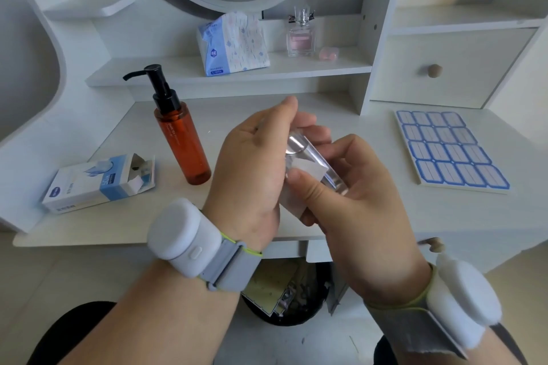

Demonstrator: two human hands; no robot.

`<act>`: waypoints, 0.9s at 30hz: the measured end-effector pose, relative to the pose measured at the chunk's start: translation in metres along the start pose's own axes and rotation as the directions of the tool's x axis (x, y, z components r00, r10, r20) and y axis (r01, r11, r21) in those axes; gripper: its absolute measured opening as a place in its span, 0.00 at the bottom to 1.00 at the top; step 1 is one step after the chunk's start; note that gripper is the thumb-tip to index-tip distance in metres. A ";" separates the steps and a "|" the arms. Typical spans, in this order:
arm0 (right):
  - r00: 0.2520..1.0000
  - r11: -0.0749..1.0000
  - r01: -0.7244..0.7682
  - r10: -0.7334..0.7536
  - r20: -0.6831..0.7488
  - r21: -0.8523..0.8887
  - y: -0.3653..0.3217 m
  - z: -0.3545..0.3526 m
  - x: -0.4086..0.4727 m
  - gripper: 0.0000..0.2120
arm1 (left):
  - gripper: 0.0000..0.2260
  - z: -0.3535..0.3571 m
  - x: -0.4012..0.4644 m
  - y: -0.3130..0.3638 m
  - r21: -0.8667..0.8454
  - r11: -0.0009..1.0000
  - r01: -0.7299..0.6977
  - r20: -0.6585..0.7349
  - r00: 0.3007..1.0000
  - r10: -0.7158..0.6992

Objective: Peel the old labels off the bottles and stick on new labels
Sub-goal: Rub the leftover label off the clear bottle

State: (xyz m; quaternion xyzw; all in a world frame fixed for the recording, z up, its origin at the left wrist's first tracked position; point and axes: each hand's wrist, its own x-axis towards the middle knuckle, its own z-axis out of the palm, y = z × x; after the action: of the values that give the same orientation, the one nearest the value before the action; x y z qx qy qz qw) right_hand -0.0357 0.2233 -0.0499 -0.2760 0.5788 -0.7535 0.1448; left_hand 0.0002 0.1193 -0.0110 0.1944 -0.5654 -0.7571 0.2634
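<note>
Both hands hold one small clear glass bottle (308,163) above the front edge of the white bench (89,216). The left hand (255,163) wraps it from the far side, fingers curled round its upper part. The right hand (350,187) cups it from beneath, thumb pressed on a pale patch on the bottle's face, which I judge to be the old label; whether an edge has lifted cannot be told.

What could go wrong: the glass is smooth and the grip of each hand covers only part of it, so a hard pull on the label could twist the bottle loose and drop it onto the bench or past its edge, towards the dark waste bin (284,299) under the hands. A label dragged off too fast may tear and leave paper or glue behind, and a new one would then sit badly. Sticky fingertips could also spoil a fresh label.

Counted:
- One bottle in hand.
- One amber plastic pump bottle with a black head (182,139), standing left of the left hand.
- One square pink perfume bottle (301,37) on the shelf beyond both hands.
- One sheet of blue-bordered blank labels (450,151), right of the right hand, showing four rows of four, sixteen in all.
- One opened white and blue cardboard box (98,184), far left.
- One soft pack of tissues (234,44) on the shelf.
</note>
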 end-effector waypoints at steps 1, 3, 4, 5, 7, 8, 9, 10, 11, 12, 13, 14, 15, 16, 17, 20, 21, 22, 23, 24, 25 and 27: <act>1.000 0.998 0.003 -0.004 -0.025 -0.055 0.000 0.000 0.000 0.14 | 0.16 0.000 0.000 -0.002 0.021 1.000 -0.005 -0.010 1.000 0.005; 0.997 0.990 0.003 -0.013 -0.071 -0.141 0.001 0.000 -0.001 0.15 | 0.17 -0.001 0.000 -0.003 0.082 0.996 -0.019 -0.009 1.000 0.020; 0.996 0.987 0.005 -0.019 -0.086 -0.160 0.001 0.000 -0.001 0.15 | 0.17 -0.002 0.000 -0.003 0.109 0.994 -0.024 0.007 1.000 0.024; 0.995 0.986 0.009 -0.025 -0.093 -0.168 0.001 -0.002 0.000 0.16 | 0.17 -0.004 0.001 -0.002 0.133 0.991 -0.027 0.036 0.999 0.023; 0.997 0.996 -0.004 -0.004 -0.082 -0.094 -0.003 -0.005 0.000 0.16 | 0.14 -0.009 0.002 0.002 0.178 0.983 -0.046 0.136 0.990 0.022; 0.998 1.000 -0.024 0.023 -0.061 -0.012 -0.005 -0.008 0.002 0.16 | 0.13 -0.012 0.002 0.004 0.194 0.979 -0.068 0.201 0.979 0.028; 0.998 0.997 -0.047 0.049 -0.029 0.064 -0.007 -0.012 0.003 0.14 | 0.12 -0.015 0.001 0.005 0.196 0.976 -0.094 0.260 0.965 0.041; 0.998 0.992 -0.062 0.061 0.014 0.110 -0.009 -0.016 0.005 0.13 | 0.12 -0.017 0.001 0.006 0.174 0.979 -0.109 0.299 0.953 0.053; 0.996 0.990 -0.071 0.064 0.061 0.123 -0.010 -0.020 0.006 0.11 | 0.13 -0.018 0.001 0.007 0.139 0.984 -0.111 0.305 0.950 0.064; 0.993 0.990 -0.074 0.062 0.101 0.121 -0.010 -0.021 0.007 0.09 | 0.13 -0.018 0.002 0.007 0.107 0.989 -0.102 0.284 0.956 0.068; 0.990 0.991 -0.071 0.056 0.129 0.114 -0.011 -0.021 0.007 0.09 | 0.12 -0.018 0.002 0.006 0.091 0.991 -0.098 0.250 0.966 0.072; 0.989 0.992 -0.066 0.051 0.141 0.107 -0.010 -0.020 0.006 0.10 | 0.11 -0.017 0.003 0.006 0.096 0.990 -0.099 0.218 0.973 0.076; 0.990 0.992 -0.065 0.051 0.134 0.104 -0.009 -0.018 0.005 0.10 | 0.09 -0.016 0.003 0.004 0.120 0.987 -0.108 0.196 0.977 0.084; 0.993 0.993 -0.064 0.054 0.108 0.099 -0.008 -0.016 0.004 0.10 | 0.08 -0.015 0.004 0.002 0.142 0.983 -0.117 0.180 0.980 0.090; 0.996 0.994 -0.063 0.056 0.071 0.089 -0.007 -0.013 0.002 0.10 | 0.08 -0.014 0.004 0.000 0.162 0.978 -0.130 0.170 0.980 0.102; 0.998 0.999 -0.045 0.045 -0.039 0.008 -0.008 -0.008 0.000 0.16 | 0.08 -0.013 0.003 -0.004 0.196 0.968 -0.154 0.175 0.977 0.120; 0.998 0.999 -0.038 0.036 -0.059 -0.027 -0.009 -0.008 0.000 0.18 | 0.07 -0.013 0.002 -0.005 0.207 0.966 -0.156 0.182 0.976 0.119; 0.997 0.998 -0.038 0.034 -0.069 -0.056 -0.009 -0.008 0.000 0.20 | 0.07 -0.014 0.003 -0.005 0.213 0.965 -0.151 0.188 0.976 0.111; 0.997 0.997 -0.042 0.037 -0.070 -0.068 -0.009 -0.008 0.000 0.21 | 0.07 -0.014 0.002 -0.006 0.213 0.966 -0.144 0.194 0.976 0.102; 0.997 0.997 -0.048 0.044 -0.059 -0.058 -0.008 -0.009 0.000 0.20 | 0.07 -0.015 0.002 -0.004 0.202 0.971 -0.131 0.199 0.976 0.091; 0.998 0.998 -0.053 0.052 -0.039 -0.023 -0.008 -0.010 0.000 0.18 | 0.09 -0.016 0.002 -0.003 0.178 0.977 -0.115 0.206 0.976 0.078; 0.998 0.995 -0.059 0.058 0.013 0.076 -0.006 -0.012 -0.001 0.12 | 0.13 -0.018 0.001 0.000 0.110 0.991 -0.078 0.220 0.974 0.052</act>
State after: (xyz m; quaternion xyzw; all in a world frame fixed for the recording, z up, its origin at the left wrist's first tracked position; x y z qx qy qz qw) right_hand -0.0416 0.2351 -0.0460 -0.2574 0.5566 -0.7690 0.1805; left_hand 0.0101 0.1054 -0.0156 0.1070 -0.6405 -0.7300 0.2129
